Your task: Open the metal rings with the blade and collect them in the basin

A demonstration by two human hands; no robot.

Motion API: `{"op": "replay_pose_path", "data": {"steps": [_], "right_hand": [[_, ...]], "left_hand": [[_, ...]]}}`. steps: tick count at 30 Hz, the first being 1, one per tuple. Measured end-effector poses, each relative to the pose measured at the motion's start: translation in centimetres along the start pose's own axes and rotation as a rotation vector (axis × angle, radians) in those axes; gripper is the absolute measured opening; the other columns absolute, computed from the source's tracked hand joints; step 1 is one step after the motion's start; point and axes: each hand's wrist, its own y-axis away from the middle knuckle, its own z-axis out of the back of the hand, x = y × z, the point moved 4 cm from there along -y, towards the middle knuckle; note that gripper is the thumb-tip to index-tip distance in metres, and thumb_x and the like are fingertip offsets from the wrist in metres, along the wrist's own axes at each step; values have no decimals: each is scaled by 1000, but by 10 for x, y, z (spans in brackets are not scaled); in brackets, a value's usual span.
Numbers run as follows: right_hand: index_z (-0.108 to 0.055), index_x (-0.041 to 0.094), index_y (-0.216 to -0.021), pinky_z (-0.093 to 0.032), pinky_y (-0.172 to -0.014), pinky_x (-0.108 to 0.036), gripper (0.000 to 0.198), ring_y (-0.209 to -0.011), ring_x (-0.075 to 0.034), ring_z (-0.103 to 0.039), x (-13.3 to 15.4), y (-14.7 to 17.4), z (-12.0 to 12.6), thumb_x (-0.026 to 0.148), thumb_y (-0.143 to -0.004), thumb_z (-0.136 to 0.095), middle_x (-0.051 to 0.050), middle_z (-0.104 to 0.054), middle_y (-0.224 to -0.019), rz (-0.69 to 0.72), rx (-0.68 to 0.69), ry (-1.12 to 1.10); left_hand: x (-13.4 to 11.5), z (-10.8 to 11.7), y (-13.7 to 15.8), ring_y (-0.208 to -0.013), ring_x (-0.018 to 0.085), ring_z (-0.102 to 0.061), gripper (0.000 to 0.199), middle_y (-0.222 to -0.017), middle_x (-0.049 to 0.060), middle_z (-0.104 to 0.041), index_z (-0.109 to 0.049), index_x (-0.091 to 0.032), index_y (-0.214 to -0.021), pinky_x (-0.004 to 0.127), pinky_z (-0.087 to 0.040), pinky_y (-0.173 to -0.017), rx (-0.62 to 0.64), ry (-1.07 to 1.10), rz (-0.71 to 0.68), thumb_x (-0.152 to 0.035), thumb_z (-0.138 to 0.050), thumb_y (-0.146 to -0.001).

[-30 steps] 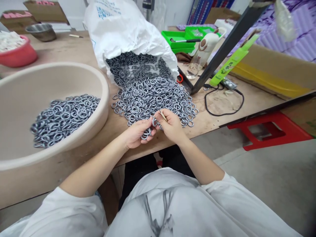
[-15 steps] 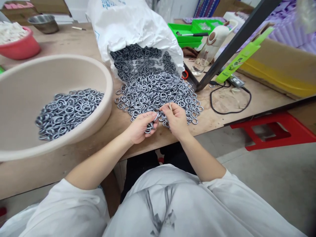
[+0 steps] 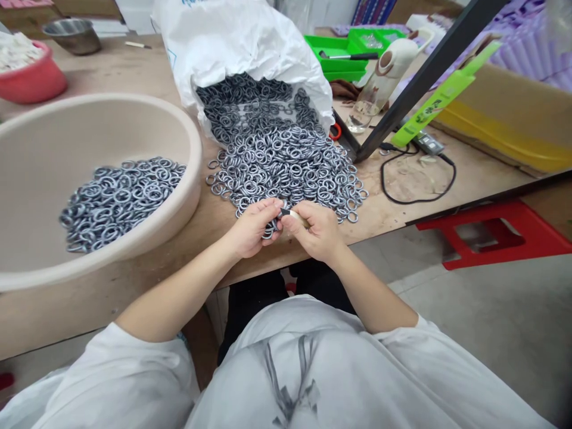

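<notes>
My left hand (image 3: 254, 229) is closed around several grey metallic-looking rings (image 3: 268, 231), held just over the near edge of the pile. Close against it, my right hand (image 3: 319, 229) grips a small knife (image 3: 297, 217) with a pale handle; its short dark blade touches or nearly touches a ring at my left fingertips. A heap of loose grey rings (image 3: 290, 161) spills from a white sack (image 3: 250, 44) lying on its side behind both hands. To the left, a large beige basin (image 3: 194, 149) holds more such rings (image 3: 123, 199).
A black metal bar (image 3: 406, 89) slants up right of the heap, near a bottle (image 3: 375, 80) and green trays (image 3: 342, 68). A black cable (image 3: 382, 182) lies on the wooden table (image 3: 406, 208). A red stool (image 3: 536, 238) stands below; a red bowl (image 3: 40, 80) sits far left.
My right hand has turned and lowered slightly, so the knife's handle and dark blade now show, with the tip at my left fingertips. My left hand keeps its hold on the rings.
</notes>
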Motion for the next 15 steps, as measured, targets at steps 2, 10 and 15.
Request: {"op": "replay_pose_path", "data": {"steps": [2,10,15], "right_hand": [[-64,19,-71,-37,-65,-27,43,-66,-13,-52,-9,-4,1,50,-97,-49,0,-57,-67,-47,-5,-58],[-69,21,-88,-32,-63,-29,32,-74,-19,-57,-45,-18,7,52,-89,-63,-3,-66,-82,-269,-36,310],[-73,24,-98,-27,-59,-31,22,-76,-20,-59,-35,-20,-8,42,-90,-62,-7,-67,-98,-223,88,556]], "left_hand": [[1,-2,1,-38,5,-45,43,-56,-5,-53,-49,-18,-74,14,-23,-31,40,-22,7,-47,-80,-70],[-10,1,2,-46,5,-47,35,-63,-4,-50,-52,-16,-76,14,-26,-34,1,87,-37,-42,-76,-76],[-18,14,-5,-47,6,-49,19,-64,-6,-49,-59,-19,-99,14,-28,-34,-160,208,-69,-22,-62,-81]]}}
